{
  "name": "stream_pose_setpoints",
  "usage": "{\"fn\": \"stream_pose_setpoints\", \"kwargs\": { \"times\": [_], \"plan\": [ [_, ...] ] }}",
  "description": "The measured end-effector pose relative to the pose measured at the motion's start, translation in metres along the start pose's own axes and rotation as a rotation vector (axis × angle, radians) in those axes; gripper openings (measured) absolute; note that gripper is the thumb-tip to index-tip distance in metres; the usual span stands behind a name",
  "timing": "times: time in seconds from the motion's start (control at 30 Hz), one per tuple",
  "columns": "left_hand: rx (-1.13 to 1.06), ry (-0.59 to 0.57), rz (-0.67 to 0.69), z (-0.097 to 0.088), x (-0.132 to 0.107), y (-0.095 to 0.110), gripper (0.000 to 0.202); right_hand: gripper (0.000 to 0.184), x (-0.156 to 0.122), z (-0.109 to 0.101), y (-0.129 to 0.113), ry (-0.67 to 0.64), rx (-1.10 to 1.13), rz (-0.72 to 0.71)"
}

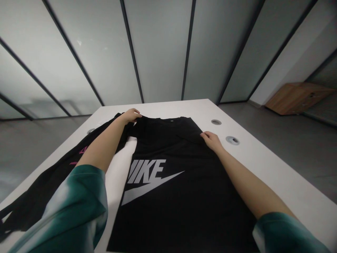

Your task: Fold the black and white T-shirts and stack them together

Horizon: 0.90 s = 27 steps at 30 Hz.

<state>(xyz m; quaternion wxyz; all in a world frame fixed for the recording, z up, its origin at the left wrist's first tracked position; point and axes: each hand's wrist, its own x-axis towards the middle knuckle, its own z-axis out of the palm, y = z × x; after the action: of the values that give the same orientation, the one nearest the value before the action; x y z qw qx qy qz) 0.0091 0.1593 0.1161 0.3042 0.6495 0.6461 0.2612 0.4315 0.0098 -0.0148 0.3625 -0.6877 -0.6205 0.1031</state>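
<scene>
A black T-shirt (184,203) with a large grey NIKE print lies spread face up, its neckline toward the far end of the white table (263,168). My left hand (131,116) pinches the shirt near its far left shoulder, thumb and fingers closed on the cloth. At the right edge, around the sleeve, the fingertips of my right hand (211,140) are closed on the fabric. The left side of the shirt looks folded inward, cutting off part of the print. Its near hem runs out of the bottom of the view.
Another black garment (60,172) with pink print lies along the table's left side, partly behind my left arm. Round grommets (232,140) sit in the tabletop at right. Frosted glass panels (160,52) stand beyond the table. A wooden cabinet (297,98) is at far right.
</scene>
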Motion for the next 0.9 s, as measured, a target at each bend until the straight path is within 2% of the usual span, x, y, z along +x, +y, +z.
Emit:
{"fn": "stream_pose_setpoints", "kwargs": {
  "times": [0.1, 0.17, 0.2, 0.27, 0.33, 0.4, 0.53, 0.6, 0.67, 0.73, 0.83, 0.9],
  "plan": [
    [-0.218, -0.220, 0.102, 0.018, -0.012, 0.032, 0.038, 0.032, -0.001, 0.000, 0.000, -0.010, -0.007, -0.014],
    [-0.350, -0.352, 0.194, 0.028, -0.018, 0.046, 0.045, 0.033, -0.001, 0.000, 0.000, -0.022, -0.021, -0.032],
    [-0.394, -0.373, 0.231, 0.031, -0.020, 0.050, 0.047, 0.033, -0.001, 0.000, 0.001, -0.026, -0.027, -0.042],
    [-0.395, -0.331, 0.271, 0.039, -0.023, 0.050, 0.048, 0.033, 0.000, 0.001, 0.003, -0.025, -0.040, -0.058],
    [-0.258, -0.262, 0.289, 0.049, -0.026, 0.041, 0.045, 0.032, 0.001, 0.002, 0.004, -0.022, -0.054, -0.068],
    [-0.024, -0.230, 0.333, 0.062, -0.035, 0.023, 0.044, 0.031, 0.001, 0.002, 0.005, -0.024, -0.079, -0.084],
    [0.405, -0.249, 0.551, 0.093, -0.065, -0.017, 0.054, 0.032, 0.002, 0.004, 0.003, -0.027, -0.176, -0.222],
    [0.555, -0.276, 0.598, 0.105, -0.078, -0.033, 0.060, 0.036, 0.000, 0.006, 0.000, -0.040, -0.227, -0.320],
    [0.669, -0.269, 0.562, 0.112, -0.085, -0.046, 0.063, 0.043, -0.002, 0.010, -0.003, -0.096, -0.290, -0.357],
    [0.732, -0.224, 0.485, 0.112, -0.085, -0.055, 0.065, 0.054, -0.005, 0.014, -0.006, -0.197, -0.377, -0.314],
    [0.758, -0.172, 0.381, 0.104, -0.079, -0.065, 0.066, 0.066, -0.008, 0.021, -0.010, -0.333, -0.487, -0.211],
    [0.762, -0.180, 0.339, 0.097, -0.075, -0.069, 0.066, 0.071, -0.010, 0.025, -0.013, -0.370, -0.519, -0.170]
  ]
}}
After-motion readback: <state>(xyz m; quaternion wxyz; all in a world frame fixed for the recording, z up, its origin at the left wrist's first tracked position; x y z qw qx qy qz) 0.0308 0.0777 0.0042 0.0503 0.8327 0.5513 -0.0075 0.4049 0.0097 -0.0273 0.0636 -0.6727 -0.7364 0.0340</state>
